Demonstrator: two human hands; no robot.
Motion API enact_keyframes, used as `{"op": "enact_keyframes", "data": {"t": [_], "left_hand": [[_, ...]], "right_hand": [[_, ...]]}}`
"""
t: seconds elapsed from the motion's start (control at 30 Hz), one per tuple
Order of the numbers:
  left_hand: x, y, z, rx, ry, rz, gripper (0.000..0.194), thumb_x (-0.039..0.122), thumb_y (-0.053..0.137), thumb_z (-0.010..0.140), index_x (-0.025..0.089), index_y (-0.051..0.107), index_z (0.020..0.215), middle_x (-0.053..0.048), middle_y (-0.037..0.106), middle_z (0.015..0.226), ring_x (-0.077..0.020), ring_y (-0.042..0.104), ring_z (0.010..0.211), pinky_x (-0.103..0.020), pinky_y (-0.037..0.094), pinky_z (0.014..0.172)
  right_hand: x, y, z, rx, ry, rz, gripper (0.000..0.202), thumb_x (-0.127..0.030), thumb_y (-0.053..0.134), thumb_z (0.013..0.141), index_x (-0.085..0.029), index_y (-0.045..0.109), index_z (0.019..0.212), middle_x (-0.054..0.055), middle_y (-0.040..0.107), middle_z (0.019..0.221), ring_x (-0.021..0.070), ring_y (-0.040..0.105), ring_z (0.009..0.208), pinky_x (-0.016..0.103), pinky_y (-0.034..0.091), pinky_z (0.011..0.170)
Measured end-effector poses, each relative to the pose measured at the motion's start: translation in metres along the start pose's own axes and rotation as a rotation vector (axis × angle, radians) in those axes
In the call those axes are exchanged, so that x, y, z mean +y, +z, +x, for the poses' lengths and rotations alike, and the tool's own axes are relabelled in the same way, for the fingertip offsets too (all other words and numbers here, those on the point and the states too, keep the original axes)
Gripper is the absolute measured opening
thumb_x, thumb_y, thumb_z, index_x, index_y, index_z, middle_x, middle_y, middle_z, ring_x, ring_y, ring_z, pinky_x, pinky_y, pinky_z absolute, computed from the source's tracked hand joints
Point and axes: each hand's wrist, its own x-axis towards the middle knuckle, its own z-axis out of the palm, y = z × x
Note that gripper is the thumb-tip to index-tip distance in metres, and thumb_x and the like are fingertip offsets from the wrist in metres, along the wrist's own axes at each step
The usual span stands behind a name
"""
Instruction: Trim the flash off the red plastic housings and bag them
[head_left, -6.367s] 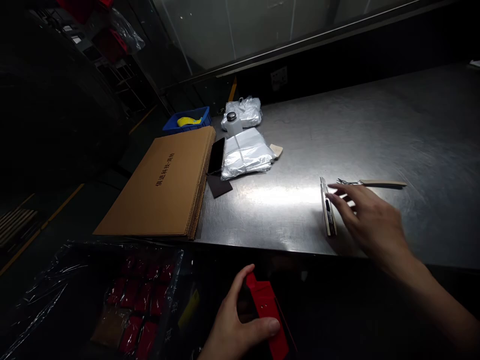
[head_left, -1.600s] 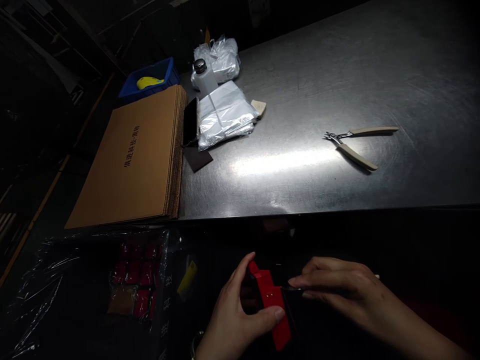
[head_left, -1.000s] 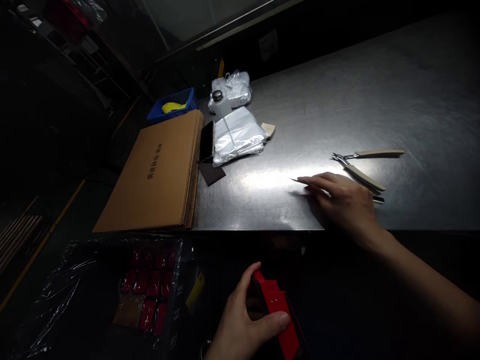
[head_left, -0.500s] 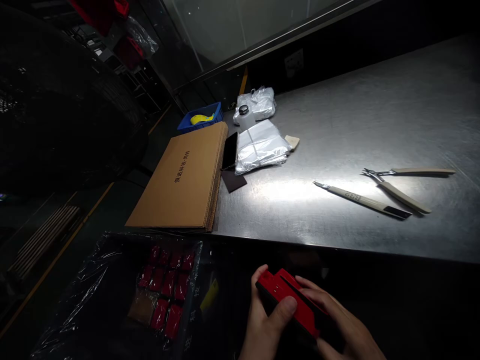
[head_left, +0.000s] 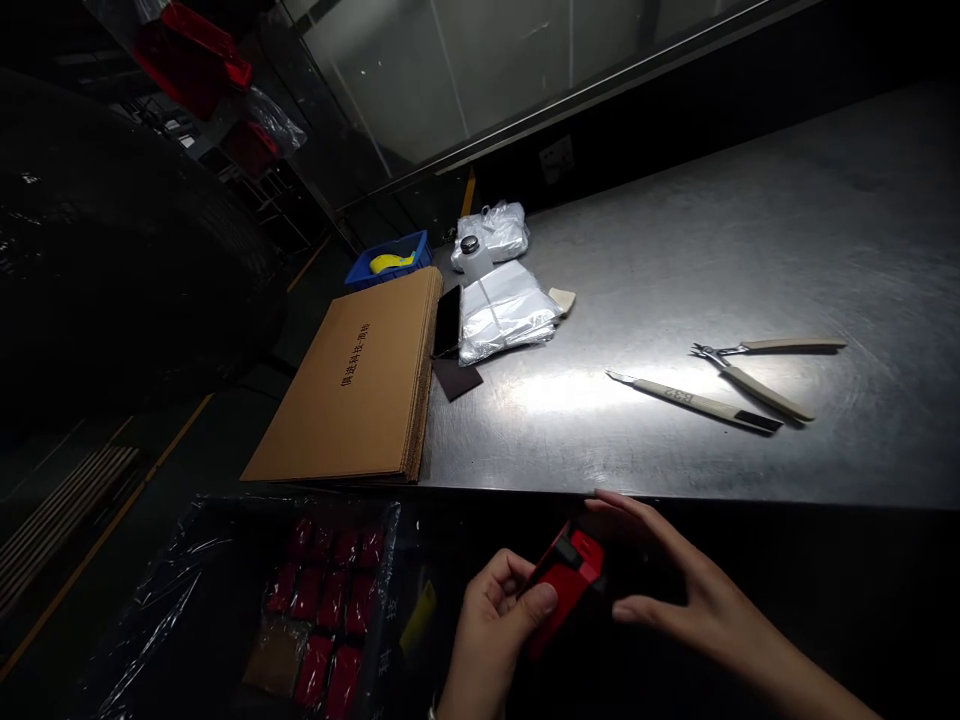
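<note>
A red plastic part [head_left: 564, 592] with a dark piece at its upper end is gripped in my left hand [head_left: 499, 625], thumb across its face. It is held tilted, in front of the bench's near edge. My right hand [head_left: 667, 575] is just to the right of the part, fingers and thumb spread apart, with nothing in it. Below left is a plastic-lined bin [head_left: 180, 600], in which several red parts [head_left: 334, 590] lie in rows, wrapped in clear film. The lower end of the held part is in shadow.
On the metal bench [head_left: 750, 230] lie side cutters [head_left: 757, 370] and a trimming knife [head_left: 694, 402]. Stacked cardboard sheets [head_left: 345, 385] rest at its left end, beside a phone [head_left: 448, 320], clear bags [head_left: 506, 315] and a pump bottle [head_left: 475, 260]. A blue tray [head_left: 386, 260] stands behind.
My right hand has let go of the red part and moved up and right, opening. My left hand has turned the part more upright. The view has shifted slightly.
</note>
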Motion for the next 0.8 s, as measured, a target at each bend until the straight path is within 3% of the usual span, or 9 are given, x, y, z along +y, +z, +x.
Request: {"op": "enact_keyframes", "data": {"t": [0.1,0.23,0.47,0.67,0.8], "left_hand": [[-0.016,0.005,-0.001,0.048,0.027,-0.064,0.040,0.041,0.089,0.069,0.015,0.060,0.072,0.001,0.067,0.068,-0.0071,0.053,0.057,-0.018,0.039,0.057],[-0.025,0.009,-0.005,0.058,0.040,-0.099,0.039,0.041,0.089,0.071,0.015,0.060,0.073,0.001,0.067,0.067,-0.0071,0.053,0.058,-0.019,0.040,0.058],[-0.031,0.005,-0.006,0.057,0.026,-0.034,0.036,0.042,0.086,0.074,0.014,0.063,0.076,-0.001,0.068,0.072,-0.0098,0.056,0.065,-0.022,0.043,0.064],[-0.026,0.006,-0.011,0.056,0.048,0.054,0.035,0.043,0.084,0.076,0.015,0.064,0.075,0.000,0.065,0.072,-0.0106,0.054,0.066,-0.022,0.042,0.064],[-0.022,0.004,-0.013,0.031,0.045,0.130,0.031,0.044,0.080,0.080,0.016,0.067,0.078,0.000,0.065,0.075,-0.0121,0.055,0.069,-0.023,0.043,0.066]], "right_hand": [[0.007,0.020,-0.005,0.029,0.075,0.131,0.100,-0.054,0.083,0.070,-0.032,0.032,0.153,0.013,0.045,0.155,0.0328,0.039,0.144,0.053,0.027,0.120],[0.000,0.037,-0.009,0.039,0.149,0.257,0.095,-0.056,0.080,0.073,-0.028,0.033,0.150,0.016,0.043,0.154,0.0328,0.044,0.141,0.050,0.036,0.117],[-0.010,0.032,-0.009,0.011,0.134,0.227,0.091,-0.049,0.082,0.075,-0.031,0.033,0.150,0.014,0.041,0.155,0.0309,0.045,0.141,0.050,0.034,0.118],[-0.008,0.032,-0.010,-0.023,0.154,0.294,0.091,-0.048,0.081,0.076,-0.030,0.033,0.151,0.015,0.050,0.149,0.0324,0.044,0.141,0.054,0.035,0.117],[-0.005,0.032,-0.011,-0.017,0.161,0.297,0.092,-0.048,0.083,0.074,-0.031,0.034,0.151,0.014,0.047,0.152,0.0335,0.042,0.142,0.054,0.035,0.116]]}}
